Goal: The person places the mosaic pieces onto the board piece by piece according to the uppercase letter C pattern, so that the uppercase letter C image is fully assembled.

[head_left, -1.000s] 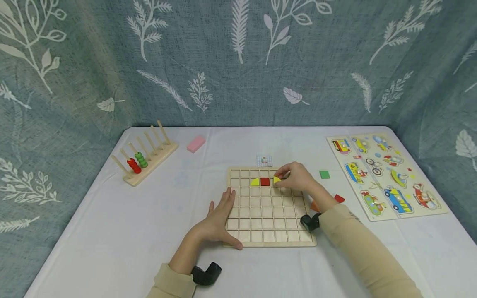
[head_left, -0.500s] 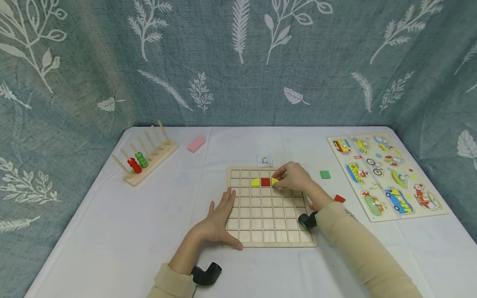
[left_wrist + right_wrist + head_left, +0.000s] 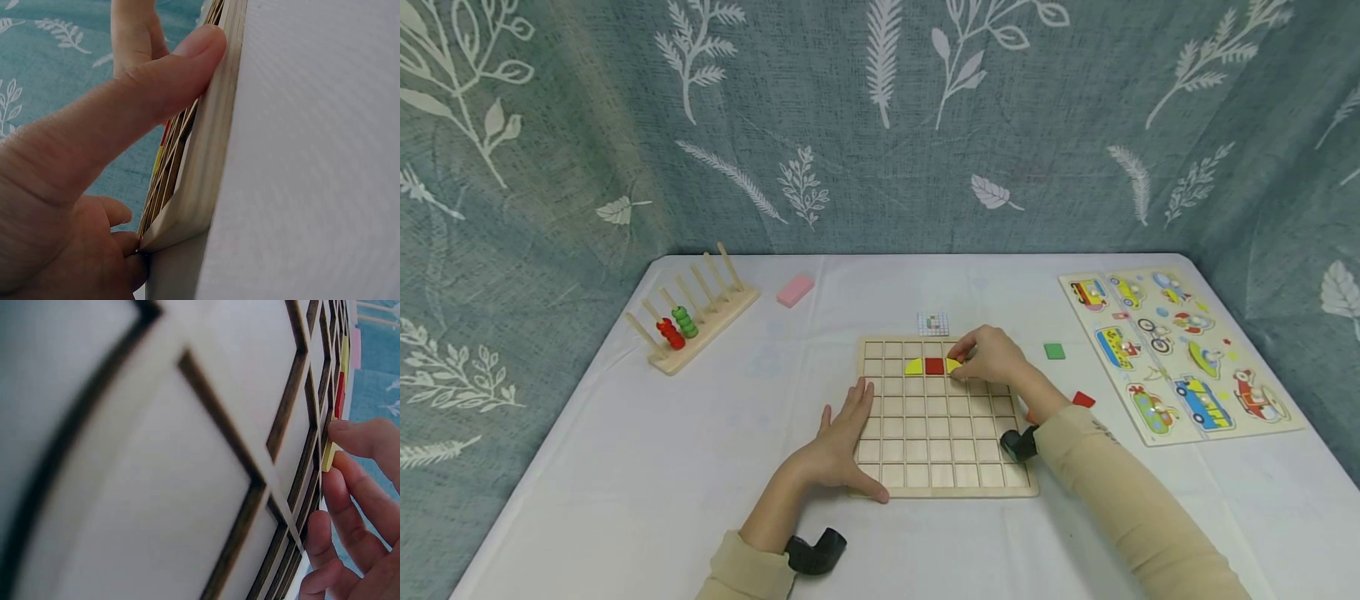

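- Right hand (image 3: 992, 357) has its fingertips (image 3: 350, 434) curled onto a yellow quarter-round tile (image 3: 952, 364), pinching and pressing it at a cell in the second row of the wooden grid board (image 3: 940, 487) (wrist view shows the tile edge-on, not clearly flush).
- That tile sits just right of a red square tile (image 3: 934, 366); a second yellow quarter-round tile (image 3: 913, 367) lies on the red one's left, touching it.
- Left hand (image 3: 838, 442) lies flat and spread on the board's left edge, thumb (image 3: 169, 75) along the front rim, steadying it.
- Judgement: early stage; three tiles in one row, every other cell bare.
- Loose pieces on the table to the right: green square tile (image 3: 1055, 352), red piece (image 3: 1083, 399).
- Small pattern card (image 3: 932, 323) just behind the board.
- Further out: peg rack with rings (image 3: 688, 321), pink block (image 3: 794, 290), vehicle puzzle (image 3: 1180, 354).
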### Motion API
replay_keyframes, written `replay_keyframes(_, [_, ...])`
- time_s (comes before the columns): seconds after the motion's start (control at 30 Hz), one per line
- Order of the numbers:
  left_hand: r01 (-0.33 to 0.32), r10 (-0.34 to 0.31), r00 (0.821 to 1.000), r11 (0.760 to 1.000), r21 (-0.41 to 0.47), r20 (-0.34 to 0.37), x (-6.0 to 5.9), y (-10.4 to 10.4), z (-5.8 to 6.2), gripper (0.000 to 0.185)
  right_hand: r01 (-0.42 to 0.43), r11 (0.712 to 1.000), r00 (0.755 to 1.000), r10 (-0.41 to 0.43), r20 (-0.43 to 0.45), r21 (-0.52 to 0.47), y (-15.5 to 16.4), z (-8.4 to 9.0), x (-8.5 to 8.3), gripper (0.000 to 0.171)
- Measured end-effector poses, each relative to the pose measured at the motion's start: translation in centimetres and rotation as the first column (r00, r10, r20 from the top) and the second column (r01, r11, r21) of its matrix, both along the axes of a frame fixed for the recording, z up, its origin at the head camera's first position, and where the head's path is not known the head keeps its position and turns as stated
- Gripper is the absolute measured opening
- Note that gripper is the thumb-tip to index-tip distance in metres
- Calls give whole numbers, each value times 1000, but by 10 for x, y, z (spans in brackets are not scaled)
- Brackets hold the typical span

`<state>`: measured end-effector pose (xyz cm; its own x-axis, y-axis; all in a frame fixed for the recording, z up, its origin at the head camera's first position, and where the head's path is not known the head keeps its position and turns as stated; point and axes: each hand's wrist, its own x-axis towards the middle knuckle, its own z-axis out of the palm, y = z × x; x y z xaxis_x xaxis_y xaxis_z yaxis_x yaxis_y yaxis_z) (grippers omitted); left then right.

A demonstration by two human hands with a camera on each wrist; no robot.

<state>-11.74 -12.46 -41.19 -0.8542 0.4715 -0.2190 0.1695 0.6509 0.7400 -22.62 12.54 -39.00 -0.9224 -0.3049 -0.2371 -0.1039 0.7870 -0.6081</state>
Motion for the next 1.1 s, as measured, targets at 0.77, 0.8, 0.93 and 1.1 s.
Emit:
replay_keyframes(0.77, [-8, 8, 1000, 1000, 4, -5, -1, 1, -1, 138, -14, 1000, 1000, 15, 12, -20, 3, 3, 1, 27])
replay_keyframes(0.8, [-8, 8, 1000, 1000, 4, -4, -1, 1, -1, 138, -16, 999, 1000, 16, 8, -27, 3, 3, 1, 27])
replay_keyframes(0.93, [-6, 6, 1000, 1000, 1, 0, -1, 1, -1, 138, -30, 998, 1000, 30, -10, -63, 7, 4, 2, 28])
replay_keyframes(1.1, [-4, 4, 1000, 1000, -5, 0, -1, 1, -1, 138, -38, 995, 999, 36, -21, -96, 12, 7, 4, 29])
